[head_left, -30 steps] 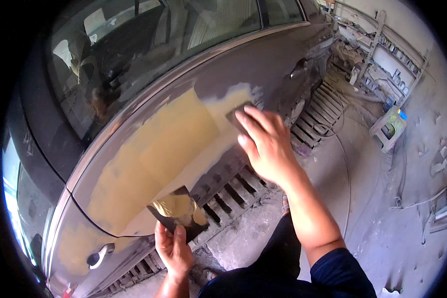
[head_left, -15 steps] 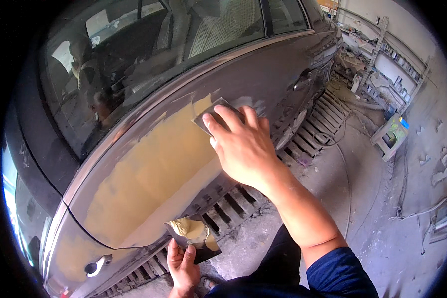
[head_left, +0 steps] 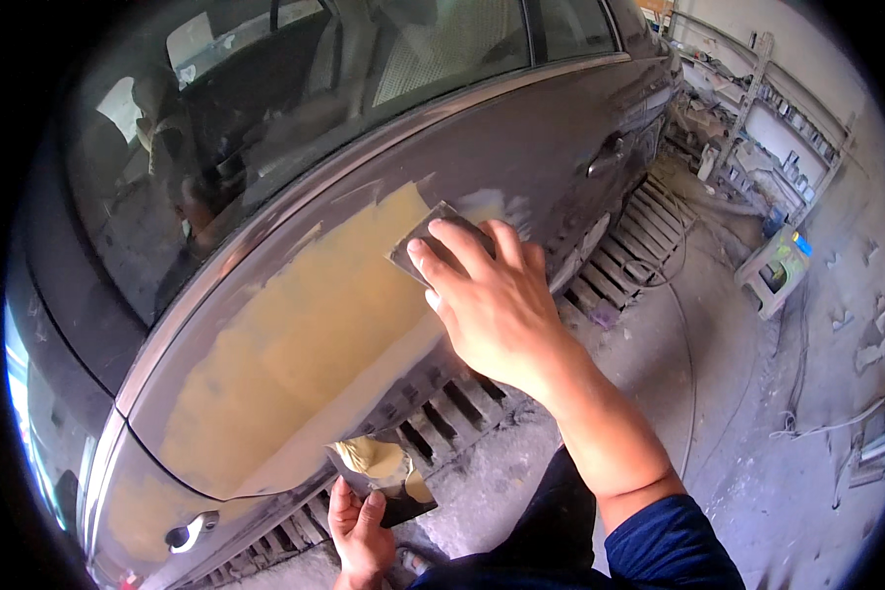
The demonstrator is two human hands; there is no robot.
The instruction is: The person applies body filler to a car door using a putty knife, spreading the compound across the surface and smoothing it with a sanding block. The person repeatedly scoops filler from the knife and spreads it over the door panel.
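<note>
The car door [head_left: 521, 138] fills the space ahead of my hands, yellow filler [head_left: 305, 344] spread left of my right hand [head_left: 497, 310], which presses a spreader [head_left: 425, 244] flat. I'd keep pressure even. Below, my left hand [head_left: 362, 526] grips the filler-loaded board [head_left: 388, 477].

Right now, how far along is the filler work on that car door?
A wide yellow filler patch already covers much of the car door. In hand: the right hand presses a spreader flat at the patch's upper edge, while the left hand holds a board with more filler on it. The patch looks uneven in colour, so smoothing probably remains.
</note>
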